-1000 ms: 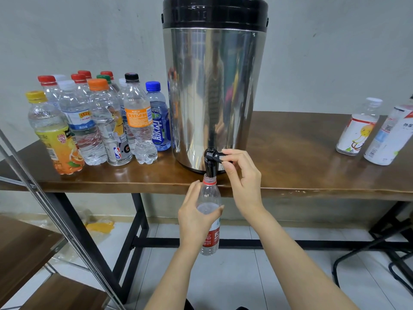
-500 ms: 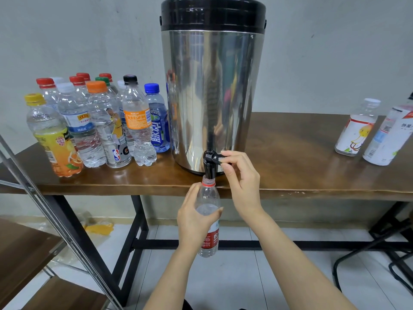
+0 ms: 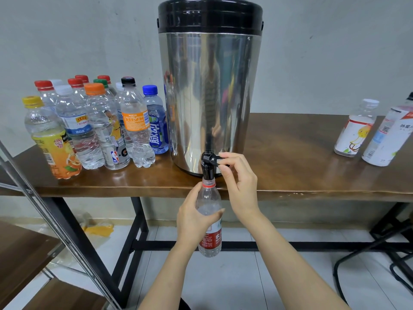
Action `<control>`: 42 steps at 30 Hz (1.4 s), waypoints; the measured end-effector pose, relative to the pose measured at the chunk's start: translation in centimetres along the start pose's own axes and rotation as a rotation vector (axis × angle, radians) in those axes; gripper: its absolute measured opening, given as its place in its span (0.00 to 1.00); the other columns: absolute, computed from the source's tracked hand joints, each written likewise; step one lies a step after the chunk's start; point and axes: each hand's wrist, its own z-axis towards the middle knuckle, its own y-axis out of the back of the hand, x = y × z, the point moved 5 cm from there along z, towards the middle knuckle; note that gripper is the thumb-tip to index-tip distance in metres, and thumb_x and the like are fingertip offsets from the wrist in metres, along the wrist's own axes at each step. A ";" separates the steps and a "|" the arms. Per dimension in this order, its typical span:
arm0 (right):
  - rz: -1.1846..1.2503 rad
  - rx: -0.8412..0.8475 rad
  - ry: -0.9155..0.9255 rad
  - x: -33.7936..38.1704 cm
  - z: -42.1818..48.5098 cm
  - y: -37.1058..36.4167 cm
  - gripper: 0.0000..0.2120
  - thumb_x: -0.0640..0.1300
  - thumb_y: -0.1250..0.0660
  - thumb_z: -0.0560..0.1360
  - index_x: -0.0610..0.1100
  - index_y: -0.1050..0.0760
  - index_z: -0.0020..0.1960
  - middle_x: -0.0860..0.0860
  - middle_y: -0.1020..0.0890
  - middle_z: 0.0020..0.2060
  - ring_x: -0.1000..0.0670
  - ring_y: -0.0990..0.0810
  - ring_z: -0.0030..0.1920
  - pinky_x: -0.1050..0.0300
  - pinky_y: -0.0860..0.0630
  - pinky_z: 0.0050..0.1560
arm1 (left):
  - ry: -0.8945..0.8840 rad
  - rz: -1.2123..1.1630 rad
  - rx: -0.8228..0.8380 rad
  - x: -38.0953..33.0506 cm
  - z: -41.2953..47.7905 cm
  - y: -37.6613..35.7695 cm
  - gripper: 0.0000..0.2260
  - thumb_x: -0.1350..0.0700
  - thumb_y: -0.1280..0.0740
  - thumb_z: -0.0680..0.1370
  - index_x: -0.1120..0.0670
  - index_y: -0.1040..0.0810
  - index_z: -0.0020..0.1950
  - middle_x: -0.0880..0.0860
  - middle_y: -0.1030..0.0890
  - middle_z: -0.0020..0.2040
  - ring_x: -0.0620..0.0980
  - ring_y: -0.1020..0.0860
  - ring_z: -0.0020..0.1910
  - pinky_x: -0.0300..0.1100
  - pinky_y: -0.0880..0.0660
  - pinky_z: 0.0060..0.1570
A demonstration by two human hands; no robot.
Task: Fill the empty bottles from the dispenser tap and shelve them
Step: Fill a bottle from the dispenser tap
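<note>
Now the red-labelled water bottle (image 3: 209,195) is gripped by the left hand (image 3: 190,222), its mouth held under the black dispenser tap (image 3: 207,170). The tap lever (image 3: 213,158) is pinched by the right hand (image 3: 241,186).

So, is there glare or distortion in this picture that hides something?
Head view: the tall steel dispenser carries smeared reflections; the brown wooden table shows soft sheen; wide-angle bending tilts the white-labelled bottle at the right edge; the black tap is sharp.
</note>
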 end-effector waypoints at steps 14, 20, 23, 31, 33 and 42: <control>-0.008 -0.011 -0.005 -0.1 -0.1 0.0 0.10 0.45 0.38 0.79 0.42 0.20 0.51 0.57 0.21 0.54 0.60 0.23 0.58 0.72 0.30 0.57 | 0.029 -0.010 0.041 0.4 0.2 0.2 0.37 0.51 0.19 0.66 0.25 0.35 0.63 0.27 0.27 0.60 0.33 0.28 0.62 0.30 0.31 0.58; -0.013 -0.011 0.000 -0.1 -0.1 -0.1 0.08 0.44 0.38 0.79 0.43 0.20 0.51 0.59 0.22 0.54 0.61 0.23 0.58 0.72 0.30 0.57 | 0.028 -0.020 0.035 0.3 0.1 0.2 0.36 0.50 0.19 0.66 0.26 0.35 0.64 0.28 0.27 0.61 0.35 0.28 0.64 0.31 0.31 0.59; -0.012 -0.006 -0.004 -0.1 -0.1 -0.1 0.06 0.44 0.37 0.79 0.46 0.21 0.51 0.62 0.23 0.54 0.61 0.23 0.58 0.72 0.30 0.57 | 0.033 -0.020 0.043 0.5 0.1 0.0 0.36 0.49 0.19 0.66 0.35 0.31 0.70 0.36 0.25 0.67 0.40 0.28 0.67 0.41 0.27 0.63; -0.015 -0.008 0.003 0.1 -0.1 -0.1 0.06 0.47 0.38 0.79 0.50 0.23 0.51 0.64 0.24 0.54 0.62 0.24 0.59 0.73 0.30 0.57 | 0.039 0.002 0.046 0.5 0.0 0.1 0.38 0.50 0.19 0.66 0.39 0.32 0.72 0.39 0.25 0.68 0.40 0.28 0.66 0.40 0.29 0.63; -0.019 -0.006 0.007 0.0 -0.1 -0.1 0.06 0.46 0.38 0.80 0.49 0.22 0.51 0.64 0.24 0.55 0.62 0.24 0.59 0.71 0.29 0.58 | 0.041 0.005 0.046 0.6 0.1 0.0 0.38 0.50 0.19 0.66 0.41 0.31 0.73 0.40 0.25 0.68 0.41 0.28 0.67 0.42 0.28 0.65; -0.016 -0.009 0.007 0.0 -0.1 -0.1 0.07 0.44 0.37 0.79 0.44 0.21 0.51 0.61 0.23 0.54 0.63 0.24 0.58 0.73 0.30 0.56 | 0.043 -0.013 0.040 0.7 0.1 0.0 0.37 0.50 0.19 0.66 0.40 0.30 0.72 0.38 0.25 0.67 0.41 0.28 0.67 0.44 0.26 0.65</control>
